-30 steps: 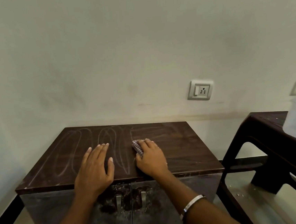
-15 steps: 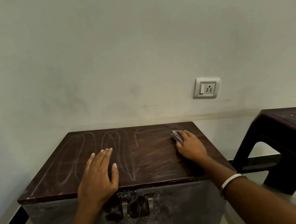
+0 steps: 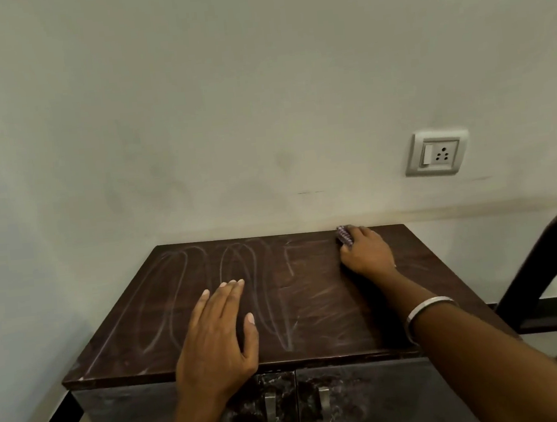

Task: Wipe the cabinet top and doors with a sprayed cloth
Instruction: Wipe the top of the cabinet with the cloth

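A left hand (image 3: pixel 214 336) rests flat near the front edge of the cabinet top (image 3: pixel 316 295), while the right hand (image 3: pixel 366 253) holds a cloth (image 3: pixel 344 235) at its back edge, against the wall. Two doors (image 3: pixel 363 403) below; a socket (image 3: pixel 436 153) above right.

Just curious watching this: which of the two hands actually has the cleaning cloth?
The right hand, at the back edge of the dark wooden cabinet top, presses the purple checked cloth; the left hand lies flat, empty.
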Tool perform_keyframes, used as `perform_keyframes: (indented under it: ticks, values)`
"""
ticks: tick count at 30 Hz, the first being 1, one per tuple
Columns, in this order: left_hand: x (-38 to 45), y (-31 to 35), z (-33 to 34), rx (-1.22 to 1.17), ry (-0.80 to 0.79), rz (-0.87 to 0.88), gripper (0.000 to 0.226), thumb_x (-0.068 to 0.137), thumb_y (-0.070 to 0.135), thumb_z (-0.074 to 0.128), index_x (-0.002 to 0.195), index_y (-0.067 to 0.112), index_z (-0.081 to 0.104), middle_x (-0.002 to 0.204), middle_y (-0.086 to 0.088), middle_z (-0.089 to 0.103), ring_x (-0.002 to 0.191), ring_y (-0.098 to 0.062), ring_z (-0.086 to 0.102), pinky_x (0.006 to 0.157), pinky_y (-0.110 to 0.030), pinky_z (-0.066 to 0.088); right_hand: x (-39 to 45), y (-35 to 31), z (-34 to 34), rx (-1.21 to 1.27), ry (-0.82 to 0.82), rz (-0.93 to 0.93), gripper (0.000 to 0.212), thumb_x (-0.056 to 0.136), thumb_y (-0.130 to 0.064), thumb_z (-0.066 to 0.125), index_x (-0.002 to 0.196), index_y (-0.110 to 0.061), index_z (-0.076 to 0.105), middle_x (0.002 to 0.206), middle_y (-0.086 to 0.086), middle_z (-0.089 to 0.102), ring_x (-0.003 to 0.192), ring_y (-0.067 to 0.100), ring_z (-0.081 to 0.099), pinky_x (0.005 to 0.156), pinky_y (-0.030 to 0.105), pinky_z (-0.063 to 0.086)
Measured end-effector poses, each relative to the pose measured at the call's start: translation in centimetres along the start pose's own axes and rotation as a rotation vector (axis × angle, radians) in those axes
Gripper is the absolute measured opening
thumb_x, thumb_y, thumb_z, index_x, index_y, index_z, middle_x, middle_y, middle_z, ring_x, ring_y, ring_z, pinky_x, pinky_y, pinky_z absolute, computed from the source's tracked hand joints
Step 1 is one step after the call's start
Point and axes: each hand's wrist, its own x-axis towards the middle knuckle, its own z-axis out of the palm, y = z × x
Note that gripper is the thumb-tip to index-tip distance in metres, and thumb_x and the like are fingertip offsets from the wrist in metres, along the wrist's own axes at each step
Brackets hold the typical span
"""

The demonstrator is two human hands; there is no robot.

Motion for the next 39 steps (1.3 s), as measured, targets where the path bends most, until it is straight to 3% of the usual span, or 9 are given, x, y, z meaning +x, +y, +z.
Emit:
perform_keyframes:
  ticks: [6,11,19,25,30,39]
  values:
    - [0.0,-0.1,0.0,-0.006,0.007,0.007,0.058,0.092,0.04,0.031,0.143,0.014,0.041,0.144,-0.001,0.047,0.137,-0.01,0.035,0.118,-0.033,0.018,-0.4,-7.6,3.9,0.054,-0.072,-0.213,0.057,0.092,-0.033,0.045,0.147,-0.02,0.038,0.149,0.006,0.042,0.136,0.027,0.039,0.114,0.037,0.03]
    - [0.1,-0.1,-0.4,-0.023,-0.014,0.05,0.057,0.092,0.038,0.033,0.142,0.013,0.043,0.143,-0.001,0.048,0.137,-0.009,0.035,0.118,-0.032,0.017,0.1,-7.5,3.7,0.063,-0.141,-0.284,0.057,0.093,-0.036,0.045,0.148,-0.021,0.036,0.152,0.003,0.039,0.138,0.024,0.037,0.114,0.037,0.031]
    - [0.0,-0.8,-0.7,-0.071,-0.012,0.049,0.056,0.093,0.039,0.032,0.143,0.018,0.042,0.146,0.007,0.042,0.138,-0.001,0.026,0.118,-0.03,0.013,2.9,3.1,-1.3,0.015,-0.065,-0.009,0.057,0.093,-0.036,0.046,0.148,-0.024,0.034,0.153,0.004,0.037,0.137,0.026,0.038,0.112,0.041,0.033]
    - [-0.4,-4.4,-1.6,-0.071,0.03,-0.078,0.058,0.092,0.045,0.025,0.144,0.022,0.04,0.146,0.006,0.044,0.138,-0.008,0.032,0.118,-0.042,0.022,3.9,6.1,-2.0,0.038,0.019,0.104,0.058,0.09,-0.032,0.048,0.146,-0.021,0.039,0.149,0.008,0.042,0.134,0.029,0.041,0.113,0.042,0.034]
    - [-0.5,-4.3,-1.7,-0.093,0.041,-0.067,0.057,0.093,0.044,0.027,0.144,0.023,0.04,0.146,0.009,0.042,0.138,-0.004,0.029,0.118,-0.038,0.019,3.6,2.2,-0.2,-0.011,0.016,0.106,0.057,0.093,-0.034,0.044,0.148,-0.021,0.035,0.15,0.008,0.04,0.136,0.029,0.038,0.112,0.044,0.033]
    - [-0.3,-5.1,-2.5,-0.107,0.125,-0.083,0.053,0.092,0.038,0.032,0.14,0.019,0.046,0.141,0.007,0.05,0.134,0.0,0.033,0.119,-0.034,0.014,0.6,-11.0,5.3,0.031,-0.072,-0.134,0.056,0.094,-0.036,0.041,0.147,-0.018,0.036,0.149,0.009,0.039,0.137,0.029,0.036,0.115,0.042,0.028]
